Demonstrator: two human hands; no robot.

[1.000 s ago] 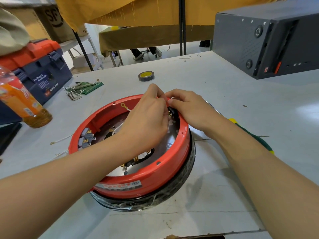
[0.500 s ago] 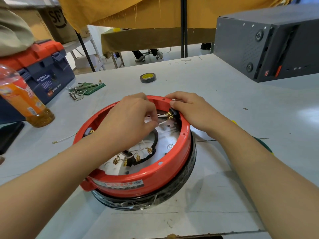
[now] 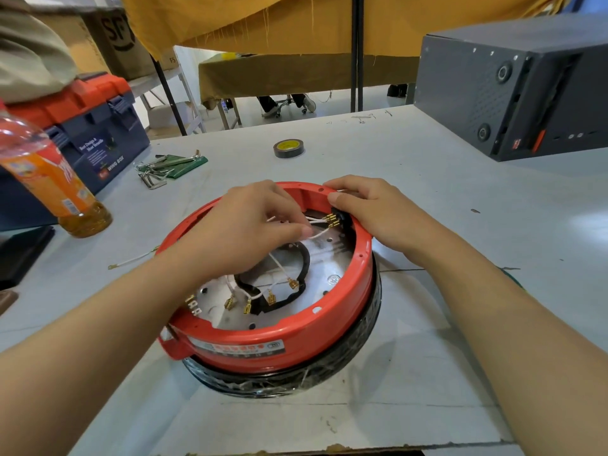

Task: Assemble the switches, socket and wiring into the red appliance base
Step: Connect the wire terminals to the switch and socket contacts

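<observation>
Head view: white wires [image 3: 316,222] are pinched by the left hand [image 3: 250,228] inside the red base [image 3: 283,343]; its far-right rim, by the socket [image 3: 337,217], is gripped by the right hand [image 3: 371,209].

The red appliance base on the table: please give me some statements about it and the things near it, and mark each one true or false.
1. The left hand pinches a white wire inside the red appliance base. True.
2. The right hand lies flat on the table, away from the base. False: it holds the base's far rim, beside the black socket.
3. Several loose gold terminals lie inside the base. True.
4. The roll of tape sits inside the base. False: it is on the table beyond it.
5. The orange drink bottle lies on its side. False: it stands upright.
</observation>
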